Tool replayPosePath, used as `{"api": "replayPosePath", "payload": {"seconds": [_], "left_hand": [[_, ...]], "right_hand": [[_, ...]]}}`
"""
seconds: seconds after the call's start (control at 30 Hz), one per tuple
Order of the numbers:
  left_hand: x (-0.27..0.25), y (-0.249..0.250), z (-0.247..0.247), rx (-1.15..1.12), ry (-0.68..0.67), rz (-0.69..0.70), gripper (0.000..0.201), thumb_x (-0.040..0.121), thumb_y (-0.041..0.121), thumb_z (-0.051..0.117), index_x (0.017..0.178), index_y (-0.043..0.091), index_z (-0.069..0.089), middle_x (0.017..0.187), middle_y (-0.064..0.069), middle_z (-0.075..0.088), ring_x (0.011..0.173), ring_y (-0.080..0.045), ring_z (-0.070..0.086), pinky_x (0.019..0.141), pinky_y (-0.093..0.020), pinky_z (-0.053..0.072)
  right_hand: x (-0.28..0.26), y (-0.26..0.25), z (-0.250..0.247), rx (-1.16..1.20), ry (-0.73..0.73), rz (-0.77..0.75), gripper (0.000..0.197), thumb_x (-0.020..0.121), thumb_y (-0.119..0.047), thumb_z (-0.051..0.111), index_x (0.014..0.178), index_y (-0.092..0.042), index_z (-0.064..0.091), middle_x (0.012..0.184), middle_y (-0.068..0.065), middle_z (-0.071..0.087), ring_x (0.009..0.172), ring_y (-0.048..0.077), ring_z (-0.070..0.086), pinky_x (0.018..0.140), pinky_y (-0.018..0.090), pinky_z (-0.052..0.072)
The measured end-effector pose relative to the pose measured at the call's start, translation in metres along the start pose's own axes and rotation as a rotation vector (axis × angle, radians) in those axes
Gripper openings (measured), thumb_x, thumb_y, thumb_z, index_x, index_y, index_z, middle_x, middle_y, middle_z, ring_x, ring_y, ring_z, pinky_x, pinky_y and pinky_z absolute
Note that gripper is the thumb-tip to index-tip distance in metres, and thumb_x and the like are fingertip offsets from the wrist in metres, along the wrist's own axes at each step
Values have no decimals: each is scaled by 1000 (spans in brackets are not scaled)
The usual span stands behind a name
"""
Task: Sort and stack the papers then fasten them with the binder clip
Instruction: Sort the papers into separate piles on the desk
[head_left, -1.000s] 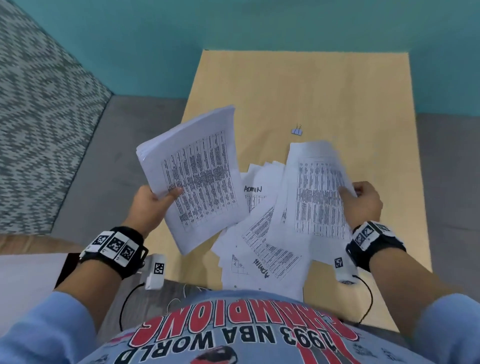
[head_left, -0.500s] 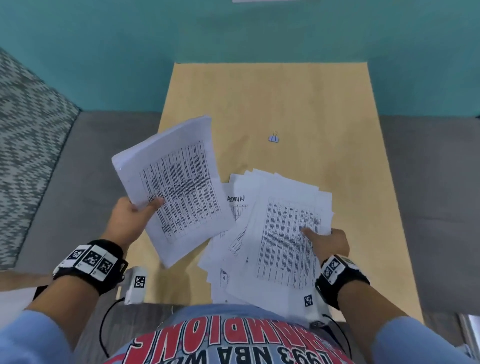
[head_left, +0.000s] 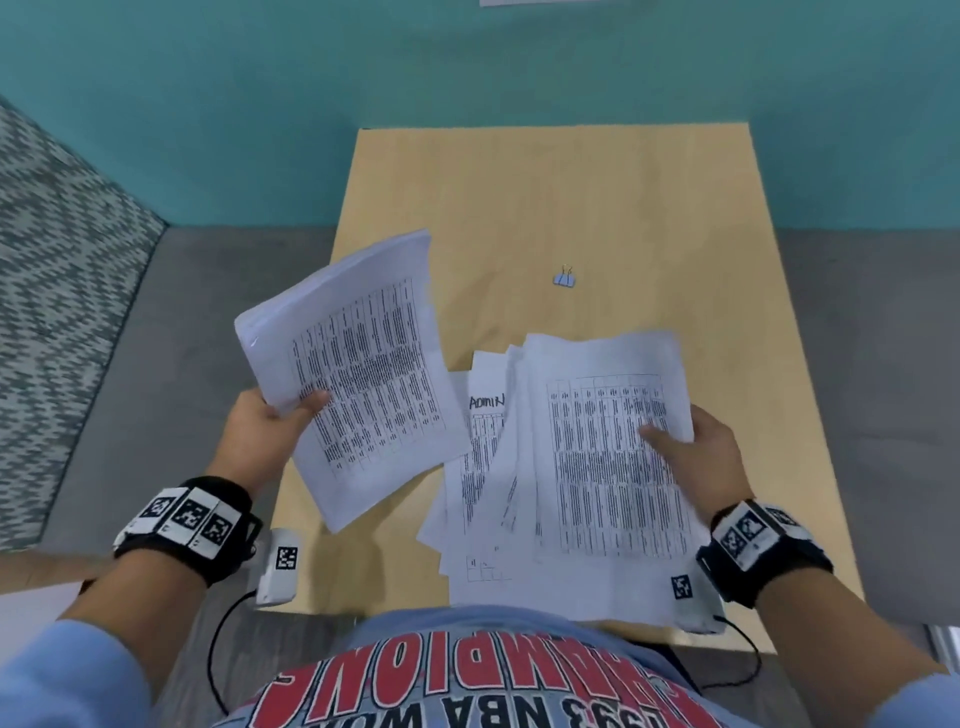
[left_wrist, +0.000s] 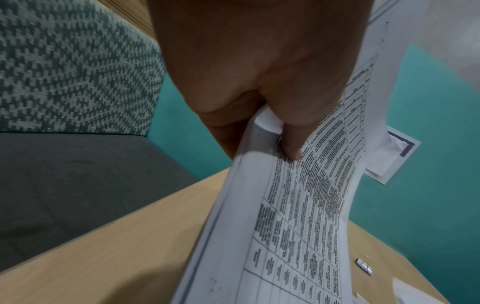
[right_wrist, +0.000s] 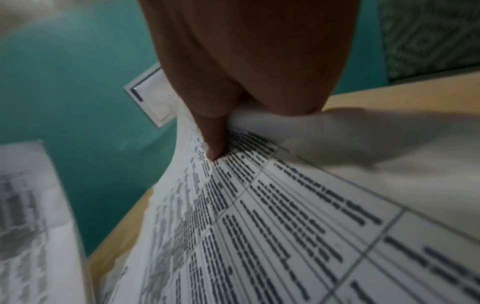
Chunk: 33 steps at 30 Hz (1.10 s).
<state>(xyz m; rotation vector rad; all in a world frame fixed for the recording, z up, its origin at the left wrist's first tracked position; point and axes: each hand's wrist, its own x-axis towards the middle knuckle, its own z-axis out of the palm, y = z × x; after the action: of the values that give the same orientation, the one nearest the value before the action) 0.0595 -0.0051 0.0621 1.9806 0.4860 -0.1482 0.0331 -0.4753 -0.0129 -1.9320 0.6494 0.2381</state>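
The left hand (head_left: 270, 431) pinches a thick stack (head_left: 358, 364) of sorted papers, lifted off the table (head_left: 675, 218) and tilted. The right hand (head_left: 701, 457) grips the top sheet (head_left: 608, 457) of the loose fanned pile (head_left: 483, 467) by its right edge, thumb on the print. I reckon that sheet should go squarely onto the held stack, corners matched, thumb easing only once it lands. The binder clip (head_left: 565, 279) lies further back on the table, well apart from both hands, untouched
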Motion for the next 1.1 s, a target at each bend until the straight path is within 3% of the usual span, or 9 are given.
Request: {"api": "replayPosePath", "payload": {"seconds": [0.1, 0.2, 0.33, 0.4, 0.53, 0.7, 0.77, 0.93, 1.1], "left_hand": [[4, -3, -6, -37, 59, -2, 19, 98, 19, 74, 117, 18, 73, 95, 19, 73, 85, 3, 69, 77, -22, 54], [7, -7, -12, -51, 76, -8, 20, 99, 18, 74, 119, 14, 73, 99, 14, 71, 90, 0, 66, 75, -22, 52], [7, -8, -15, -30, 67, -15, 12, 99, 18, 74, 111, 20, 74, 97, 15, 72, 88, 0, 67, 72, -21, 51], [8, -8, -17, -25, 55, -16, 12, 98, 20, 76, 110, 23, 75, 100, 14, 76, 91, -3, 71, 75, -25, 55], [9, -10, -21, -27, 39, -17, 15, 97, 22, 77, 112, 23, 77, 108, 8, 79, 97, -10, 75, 87, -36, 58], [5, -10, -19, -15, 39, -17, 11, 96, 22, 77, 100, 32, 77, 89, 22, 80, 85, 5, 75, 78, -28, 58], [5, -11, -20, -18, 45, -25, 10, 96, 22, 77, 100, 31, 77, 91, 20, 80, 88, 2, 75, 79, -28, 58], [3, -13, -21, -9, 71, -30, 9, 96, 23, 78, 101, 29, 77, 87, 22, 79, 92, -4, 74, 76, -26, 56], [-5, -12, -17, -3, 87, -41, 14, 97, 22, 76, 111, 21, 77, 101, 12, 78, 93, -6, 73, 80, -31, 57]], "right_hand": [[-13, -9, 3, -95, -94, -37, 30, 93, -29, 78, 119, -15, 74, 97, 13, 78, 86, 26, 72, 74, 33, 56], [-19, -4, 38, -294, -177, -69, 28, 93, -27, 76, 119, -17, 71, 105, 4, 73, 93, 25, 70, 76, 31, 53], [-18, 9, 93, -595, -173, -113, 49, 87, -29, 79, 129, -6, 65, 139, 16, 47, 124, 35, 56, 104, 36, 48], [-22, 10, 108, -681, -154, -112, 55, 85, -35, 81, 130, -9, 63, 145, 16, 40, 132, 36, 45, 108, 41, 45], [-20, 9, 117, -658, -124, -62, 71, 76, -40, 89, 133, -9, 58, 144, 15, 39, 131, 35, 42, 106, 41, 44], [-16, 11, 122, -540, -167, -94, 58, 82, -14, 84, 130, -9, 51, 129, 14, 53, 118, 33, 58, 97, 39, 49], [-17, 14, 121, -514, -169, -123, 56, 82, -9, 81, 129, -9, 50, 125, 13, 57, 114, 32, 60, 92, 39, 51], [-16, 24, 108, -509, -132, -133, 74, 81, -18, 84, 144, -10, 45, 132, 13, 55, 120, 33, 58, 98, 45, 52], [-17, 24, 106, -572, -152, -127, 65, 89, -24, 79, 143, -4, 50, 134, 16, 51, 119, 34, 59, 100, 42, 52]]}}
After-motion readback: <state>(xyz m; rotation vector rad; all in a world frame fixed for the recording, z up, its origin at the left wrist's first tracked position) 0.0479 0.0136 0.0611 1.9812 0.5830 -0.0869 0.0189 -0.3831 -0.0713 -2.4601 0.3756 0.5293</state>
